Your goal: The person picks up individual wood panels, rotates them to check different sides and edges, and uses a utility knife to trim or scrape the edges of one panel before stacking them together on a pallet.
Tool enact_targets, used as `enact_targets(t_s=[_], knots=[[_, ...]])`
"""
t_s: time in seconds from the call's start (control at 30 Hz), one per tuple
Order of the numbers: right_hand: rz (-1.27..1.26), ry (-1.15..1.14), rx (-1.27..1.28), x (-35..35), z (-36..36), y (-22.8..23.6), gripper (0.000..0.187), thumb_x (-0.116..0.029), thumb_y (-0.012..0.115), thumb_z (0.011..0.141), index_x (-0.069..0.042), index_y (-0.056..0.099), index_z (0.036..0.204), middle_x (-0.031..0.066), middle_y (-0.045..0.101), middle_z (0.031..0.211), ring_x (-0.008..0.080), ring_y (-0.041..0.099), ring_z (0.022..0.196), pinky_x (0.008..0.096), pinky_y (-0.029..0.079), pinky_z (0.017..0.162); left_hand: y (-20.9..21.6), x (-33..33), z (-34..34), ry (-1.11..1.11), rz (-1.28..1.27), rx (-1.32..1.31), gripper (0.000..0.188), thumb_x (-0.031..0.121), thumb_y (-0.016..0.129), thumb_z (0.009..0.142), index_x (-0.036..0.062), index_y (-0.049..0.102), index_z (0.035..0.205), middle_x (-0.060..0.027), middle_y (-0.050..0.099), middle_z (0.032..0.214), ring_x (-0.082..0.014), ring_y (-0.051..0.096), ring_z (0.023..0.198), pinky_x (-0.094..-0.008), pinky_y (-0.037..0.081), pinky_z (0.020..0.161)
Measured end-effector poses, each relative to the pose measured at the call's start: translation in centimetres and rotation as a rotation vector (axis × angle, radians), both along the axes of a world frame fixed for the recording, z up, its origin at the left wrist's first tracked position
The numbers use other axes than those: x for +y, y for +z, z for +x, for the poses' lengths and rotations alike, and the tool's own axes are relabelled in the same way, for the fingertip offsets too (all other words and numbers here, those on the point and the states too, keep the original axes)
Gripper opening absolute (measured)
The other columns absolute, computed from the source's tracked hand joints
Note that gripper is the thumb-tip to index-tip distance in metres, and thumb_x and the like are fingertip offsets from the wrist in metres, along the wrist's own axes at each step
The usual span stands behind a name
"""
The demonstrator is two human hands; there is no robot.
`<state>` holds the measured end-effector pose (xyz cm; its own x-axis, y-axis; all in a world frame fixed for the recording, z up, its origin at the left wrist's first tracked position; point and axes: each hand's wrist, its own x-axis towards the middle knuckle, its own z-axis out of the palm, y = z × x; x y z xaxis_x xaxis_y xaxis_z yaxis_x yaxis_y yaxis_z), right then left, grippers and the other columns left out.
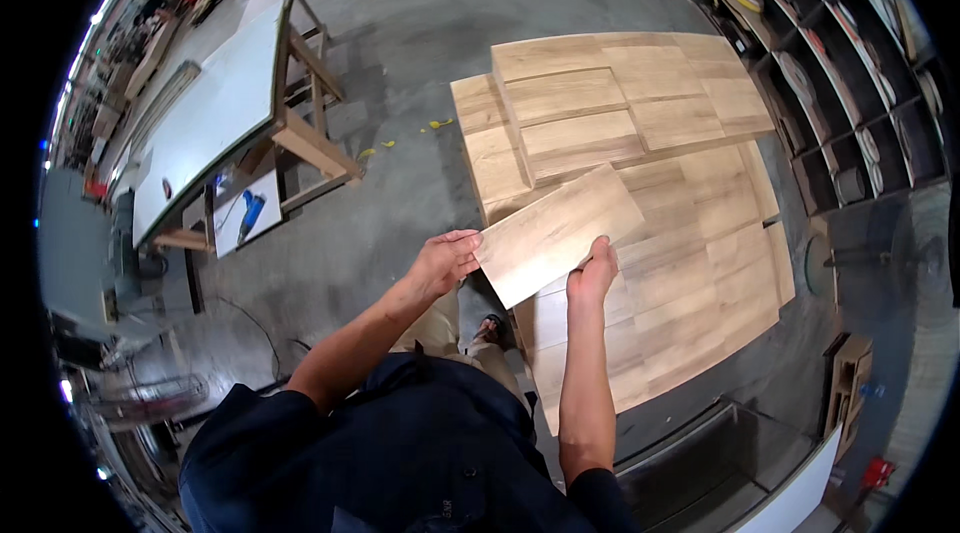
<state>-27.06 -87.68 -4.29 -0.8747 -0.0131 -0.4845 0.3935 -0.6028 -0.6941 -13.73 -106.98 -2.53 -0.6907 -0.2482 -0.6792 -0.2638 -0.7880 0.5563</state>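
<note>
Between my two hands I hold a light wood-grain board, a flat rectangle tilted above a pile of like boards. My left hand grips its left short end, thumb on top. On its near right edge my right hand is closed, thumb over the face. Under and beyond it lies the board stack, boards laid side by side in layers. A taller block of boards stands at the stack's far side. The fingers beneath the held board are partly hidden.
A white-topped workbench with wooden legs stands at the left, a blue power drill on its lower shelf. Dark shelving with rolls of edging is at the right. A fan stands lower left; a metal-framed bin is lower right.
</note>
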Motion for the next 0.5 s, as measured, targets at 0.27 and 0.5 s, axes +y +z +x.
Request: enact_targets(t_s=[0.27, 0.5], knots=[[0.053, -0.097, -0.117, -5.0, -9.9, -7.3, 0.015, -0.009, 0.052, 0.09, 0.003, 0.05, 0.098, 0.0058, 0.055, 0.09, 0.0163, 0.054, 0.082, 0.031, 0.046, 0.075, -11.2, -7.7, -11.5, -0.172, 0.174, 0.004, 0.024, 0.006, 0.06, 0.082, 0.0077, 0.052, 0.104, -0.0031, 0.06, 0.092, -0.0181, 0.06, 0.081, -0.0359, 0.048, 0.08], [0.386, -0.091, -0.106, -6.6, -16.4, -12.1, 0.014, -0.005, 0.059, 0.083, -0.004, 0.053, 0.07, -0.0033, 0.046, 0.063, 0.0072, 0.042, 0.054, 0.0235, 0.036, 0.049, -11.6, -9.0, -21.3, -0.26, 0.101, -0.212, 0.024, 0.007, 0.061, 0.082, 0.0139, 0.053, 0.103, 0.0013, 0.059, 0.081, -0.0126, 0.054, 0.072, -0.032, 0.044, 0.076]])
